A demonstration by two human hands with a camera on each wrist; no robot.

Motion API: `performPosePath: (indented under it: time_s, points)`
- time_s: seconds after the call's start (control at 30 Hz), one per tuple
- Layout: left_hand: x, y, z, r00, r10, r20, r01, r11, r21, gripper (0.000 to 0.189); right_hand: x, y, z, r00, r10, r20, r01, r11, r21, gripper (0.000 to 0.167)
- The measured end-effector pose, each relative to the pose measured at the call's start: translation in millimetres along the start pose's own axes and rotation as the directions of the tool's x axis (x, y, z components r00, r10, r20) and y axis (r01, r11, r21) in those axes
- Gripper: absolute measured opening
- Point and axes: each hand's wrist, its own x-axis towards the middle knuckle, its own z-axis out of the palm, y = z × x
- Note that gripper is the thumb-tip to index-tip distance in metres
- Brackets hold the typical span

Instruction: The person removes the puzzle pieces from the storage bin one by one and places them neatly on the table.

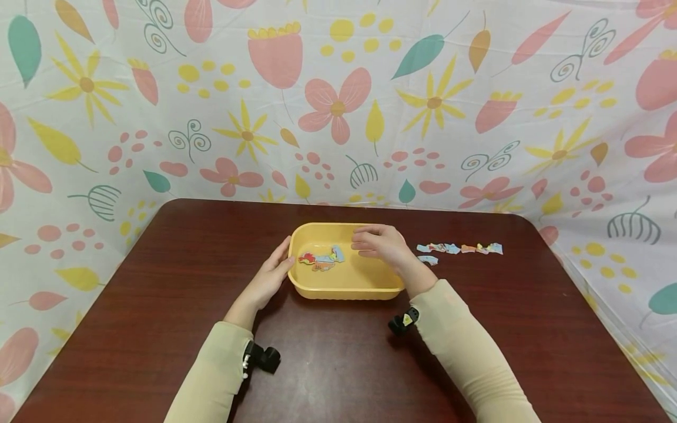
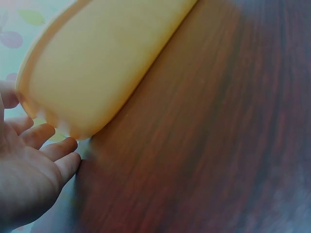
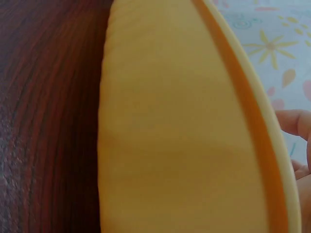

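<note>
A yellow plastic basin (image 1: 349, 293) stands on the table in the head view. My left hand (image 1: 271, 277) holds its left end, thumb at the rim and fingers against the outer wall; in the left wrist view, the fingertips (image 2: 68, 145) meet that wall. Inside the basin, toward the left, lie a few colourful jigsaw pieces (image 1: 324, 258), partly red, light blue and orange. Over the basin's right part hovers my right hand (image 1: 388, 247), fingers loosely extended and nothing visible in them. The basin wall (image 3: 170, 116) hides most of this hand in the right wrist view.
Right of the basin, a row of jigsaw pieces (image 1: 460, 248) lies on the dark wooden table (image 1: 328, 364). One light blue piece (image 1: 427, 259) sits just below the row's left end, near my right wrist. A floral cloth (image 1: 338, 158) hangs behind the table.
</note>
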Motion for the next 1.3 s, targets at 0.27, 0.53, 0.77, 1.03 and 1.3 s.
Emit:
performPosePath:
  time_s: [0.27, 0.53, 0.77, 1.03, 1.3]
  points:
    - [0.0, 0.9, 0.2, 1.000, 0.005, 0.002, -0.005, 1.000, 0.000, 0.058, 7.6, -0.2, 15.4, 1.000, -0.008, 0.020, 0.009, 0.998, -0.068, 0.044]
    - [0.9, 0.3, 0.8, 1.000, 0.003, 0.007, -0.003, 1.000, -0.002, 0.058, 15.7, 2.4, 27.9, 1.000, 0.005, -0.029, -0.009, 0.988, -0.156, 0.037]
    - [0.9, 0.3, 1.0, 1.000, 0.000, 0.003, 0.000, 1.000, 0.000, 0.058, 20.2, 7.7, 31.8, 0.997, -0.035, -0.063, 0.022, 0.983, -0.184, 0.034]
    - [0.7, 0.3, -0.1, 1.000, -0.009, -0.006, 0.009, 1.000, 0.016, 0.057, 23.7, 12.1, 36.4, 0.994, -0.047, -0.103, 0.019, 0.965, -0.261, 0.031]
    - [0.7, 0.0, -0.6, 1.000, -0.021, -0.013, 0.021, 1.000, 0.013, 0.057, 28.4, 17.3, 39.7, 0.994, -0.009, -0.109, -0.034, 0.921, -0.388, 0.035]
